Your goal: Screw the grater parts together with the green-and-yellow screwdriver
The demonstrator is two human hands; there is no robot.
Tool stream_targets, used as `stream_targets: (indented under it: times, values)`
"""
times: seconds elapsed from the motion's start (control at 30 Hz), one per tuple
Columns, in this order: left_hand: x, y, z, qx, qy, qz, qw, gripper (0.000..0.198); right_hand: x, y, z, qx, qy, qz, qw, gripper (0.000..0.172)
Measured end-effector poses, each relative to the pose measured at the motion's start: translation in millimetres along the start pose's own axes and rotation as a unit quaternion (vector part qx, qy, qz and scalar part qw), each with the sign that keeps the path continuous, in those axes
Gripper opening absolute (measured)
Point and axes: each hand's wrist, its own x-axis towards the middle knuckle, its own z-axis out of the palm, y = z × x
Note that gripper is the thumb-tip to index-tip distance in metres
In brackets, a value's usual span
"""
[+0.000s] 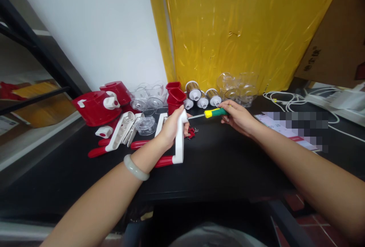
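Observation:
My left hand [170, 127] is closed around the upper end of a white crank handle [179, 144] with a red grip [164, 161]. In my right hand [235, 117] is a screwdriver [216, 112] with a green and yellow handle, pinched between the fingers. Its metal shaft points left, and the tip meets the end of the crank handle; the exact contact is too small to make out. Just behind my left hand lies a small heap of red and metal parts [191, 133]. More white and red crank handles [121, 131] lie to the left.
Red housings [95, 106] stand at the left. Clear plastic parts [146, 96], red hoppers [176, 96] and grater drums [194, 91] line the back of the black table [222, 171]. White cables [288, 100] and a partly blurred screen [281, 125] are at the right.

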Motion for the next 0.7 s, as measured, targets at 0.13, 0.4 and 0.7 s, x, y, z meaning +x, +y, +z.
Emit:
stream_targets:
  times: [0.13, 0.4, 0.7]
  values:
    - [-0.1, -0.1, 0.7, 0.003, -0.002, 0.001, 1.000, 0.051, 0.1, -0.2, -0.2, 0.014, -0.001, 0.002, 1.000, 0.035]
    - [-0.2, -0.1, 0.8, 0.005, -0.004, 0.002, 1.000, 0.048, -1.5, -1.8, -1.1, 0.024, 0.001, -0.001, 1.000, 0.030]
    - [-0.6, 1.3, 0.6, -0.011, 0.007, -0.001, 1.000, 0.043, 4.9, 6.7, -6.5, -0.074, -0.021, -0.028, 0.997, 0.043]
